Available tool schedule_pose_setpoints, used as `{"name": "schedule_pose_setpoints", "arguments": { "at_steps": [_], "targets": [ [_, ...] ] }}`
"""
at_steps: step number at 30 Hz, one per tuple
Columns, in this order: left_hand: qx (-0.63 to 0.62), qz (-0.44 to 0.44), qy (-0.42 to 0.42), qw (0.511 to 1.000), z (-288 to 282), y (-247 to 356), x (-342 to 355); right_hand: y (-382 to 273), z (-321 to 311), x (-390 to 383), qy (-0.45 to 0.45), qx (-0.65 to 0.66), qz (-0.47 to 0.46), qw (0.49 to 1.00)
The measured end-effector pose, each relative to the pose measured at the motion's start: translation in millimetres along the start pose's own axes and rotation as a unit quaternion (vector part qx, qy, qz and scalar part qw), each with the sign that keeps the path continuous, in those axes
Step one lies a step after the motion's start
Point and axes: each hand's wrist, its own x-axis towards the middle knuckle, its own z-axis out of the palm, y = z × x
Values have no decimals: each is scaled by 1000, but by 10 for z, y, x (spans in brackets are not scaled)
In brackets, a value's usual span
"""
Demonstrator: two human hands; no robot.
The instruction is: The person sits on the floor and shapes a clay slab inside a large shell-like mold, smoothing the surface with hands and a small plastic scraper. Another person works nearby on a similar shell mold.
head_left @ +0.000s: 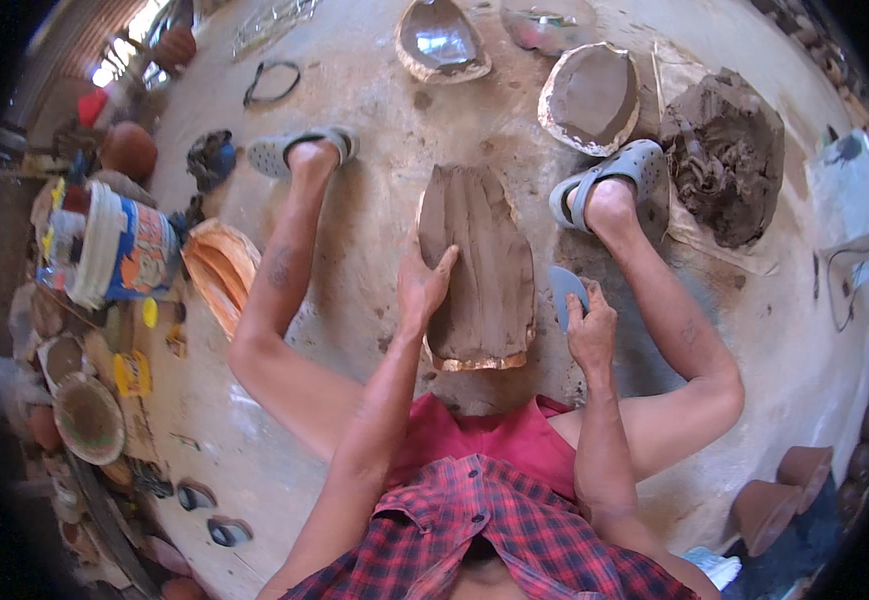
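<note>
The left hand touches the left side of the clay slab, mid-floor; I cannot tell whether its fingers grip. The right hand pinches a blue scraper; uneven scraping pressure could gouge the clay.

I have my left forearm reaching forward and inward on the feed; my left grip has its thumb spread inward, fingers partly hidden. My right forearm runs straighter ahead, my right grip curled in a pinch.
</note>
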Motion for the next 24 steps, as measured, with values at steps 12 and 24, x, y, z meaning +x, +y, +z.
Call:
{"name": "schedule_pose_setpoints", "arguments": {
  "at_steps": [12, 24],
  "targets": [
    [-158, -161, -42, 973, -65, -373, 248, 98, -94, 168, 84, 55, -4, 995],
    [-192, -185, -116, 957, -753, -1523, -86, 321, 58, 110, 68, 25, 37, 997]
  ]
}}
